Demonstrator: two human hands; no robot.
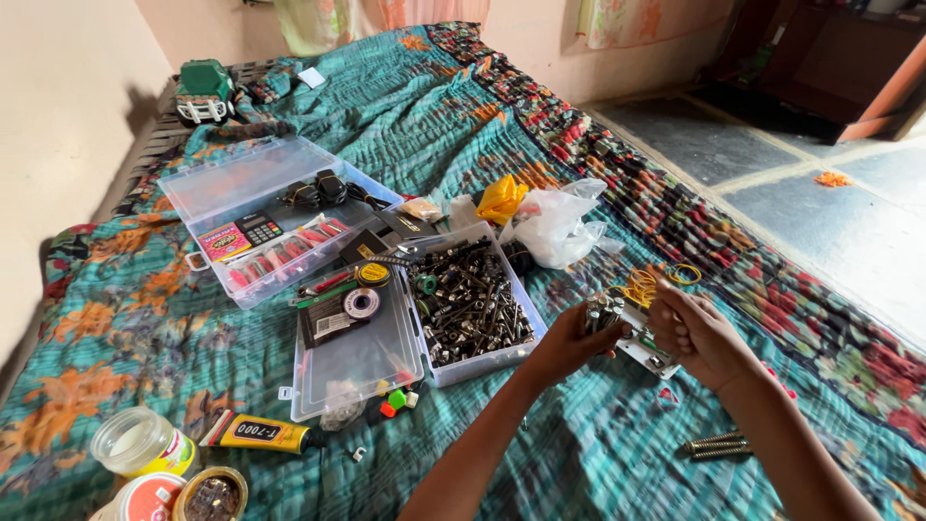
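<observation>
At centre right, the left hand (574, 340) clenches a fistful of bolts (602, 311) against a white switch plate (648, 349) gripped by the right hand (696, 333); loosely held, some could slip onto the quilted bed (598, 453); they would hide in folds.

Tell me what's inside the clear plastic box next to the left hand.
The clear box is packed with dark metal screws and bolts, plus a greenish ring. Whatever lies beneath the pile is covered.

Both bare forearms rise from the bottom edge toward the right of centre of the frame, where the left hand (571, 340) curls its fingers closed and the right hand (696, 333) faces it, fingers bent inward, just beside.
</observation>
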